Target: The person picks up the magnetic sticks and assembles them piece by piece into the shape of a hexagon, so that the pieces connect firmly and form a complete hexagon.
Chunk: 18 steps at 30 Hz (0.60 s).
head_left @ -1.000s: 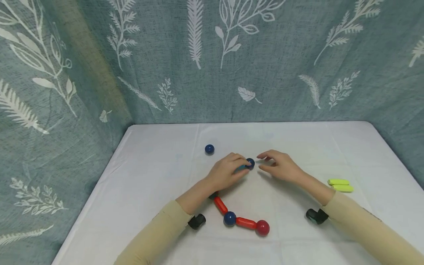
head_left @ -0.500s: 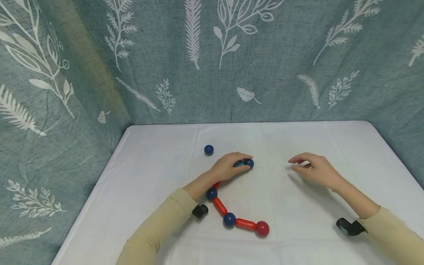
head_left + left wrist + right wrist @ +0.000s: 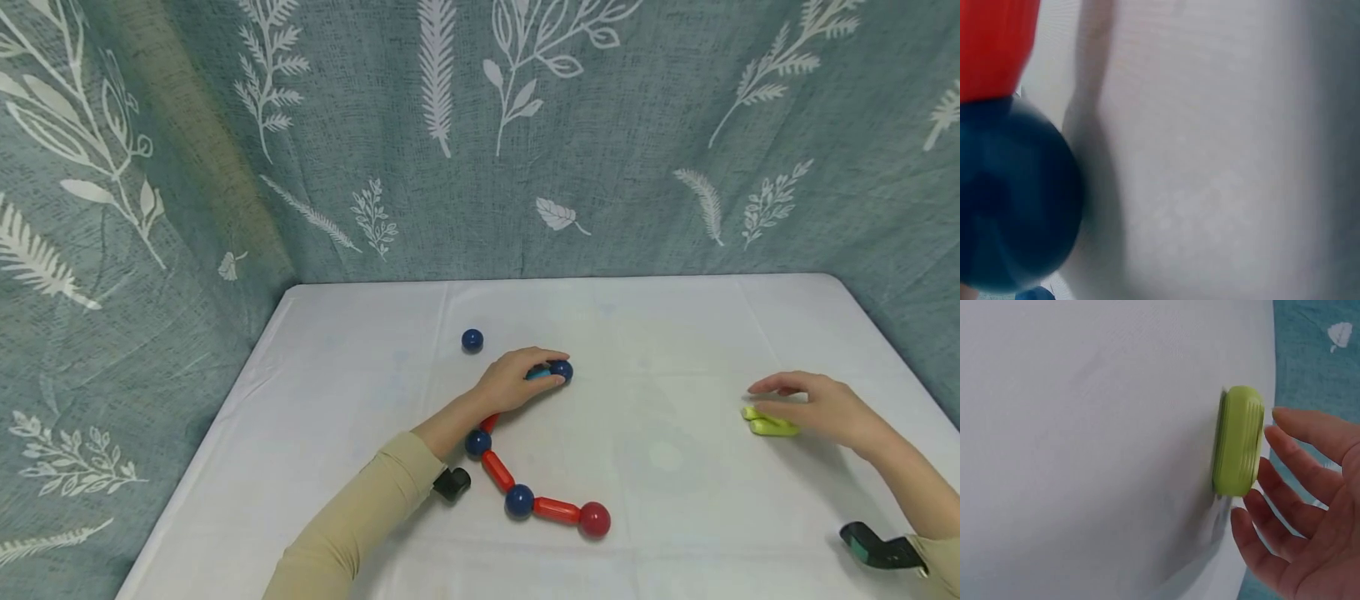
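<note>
My left hand (image 3: 517, 379) holds a dark blue ball (image 3: 562, 371) between thumb and fingers, with a light blue rod (image 3: 538, 374) beside the ball, partly hidden by the hand. From under this hand a chain runs toward the front: a red rod (image 3: 489, 422), a blue ball (image 3: 477, 442), another red rod (image 3: 497, 471), a second blue ball (image 3: 519, 502), a third red rod (image 3: 557, 509) and a red ball (image 3: 595, 520). At the right, my right hand (image 3: 825, 408) is over two yellow-green rods (image 3: 774, 427); its fingers are spread beside a yellow-green rod (image 3: 1239, 442) in the right wrist view.
A loose dark blue ball (image 3: 472, 340) lies behind the left hand on the white tablecloth (image 3: 660, 517). Black wrist cameras sit below both wrists, the left camera (image 3: 452, 484) close to the chain. A green leaf-patterned curtain (image 3: 480, 208) hangs behind the table.
My right hand has moved away from the blue ball, rightward to the yellow-green rods. My left hand's fingers now lie around the blue ball, in nearly the same place.
</note>
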Tool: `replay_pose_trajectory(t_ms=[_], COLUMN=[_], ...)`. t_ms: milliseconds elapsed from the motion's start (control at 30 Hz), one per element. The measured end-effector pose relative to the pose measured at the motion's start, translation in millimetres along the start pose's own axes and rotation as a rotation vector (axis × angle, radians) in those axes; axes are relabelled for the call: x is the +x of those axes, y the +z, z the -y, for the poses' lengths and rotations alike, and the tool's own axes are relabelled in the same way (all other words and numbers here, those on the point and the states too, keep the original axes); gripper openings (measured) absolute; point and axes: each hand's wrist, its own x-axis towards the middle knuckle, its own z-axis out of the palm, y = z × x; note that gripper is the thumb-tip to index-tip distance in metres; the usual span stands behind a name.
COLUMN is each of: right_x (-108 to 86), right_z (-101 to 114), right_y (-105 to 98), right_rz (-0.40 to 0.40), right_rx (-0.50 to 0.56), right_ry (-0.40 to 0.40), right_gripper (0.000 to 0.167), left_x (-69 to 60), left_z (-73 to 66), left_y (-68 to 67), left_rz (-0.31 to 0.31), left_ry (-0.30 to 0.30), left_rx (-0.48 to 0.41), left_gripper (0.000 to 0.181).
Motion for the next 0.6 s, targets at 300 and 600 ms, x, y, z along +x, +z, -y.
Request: replay_pose_trajectory(t_ms=[300,600], right_x=[1.4,18.9], right_z=[-4.9,19.4], right_y=[7.2,25.3], right_rz=[0.002,-0.069], right_rx=[-0.004,-0.032], right_ry=[0.025,-0.061], right_gripper=[0.045,0.033], left_x=[-0.7,-0.1], left_z=[0.0,0.6], left_y=[0.2,1.0], left_rz=[-0.005,-0.012], left_ry=[-0.005,-0.004], left_rx=[0.001,0.004], left_gripper=[0.040,0.040])
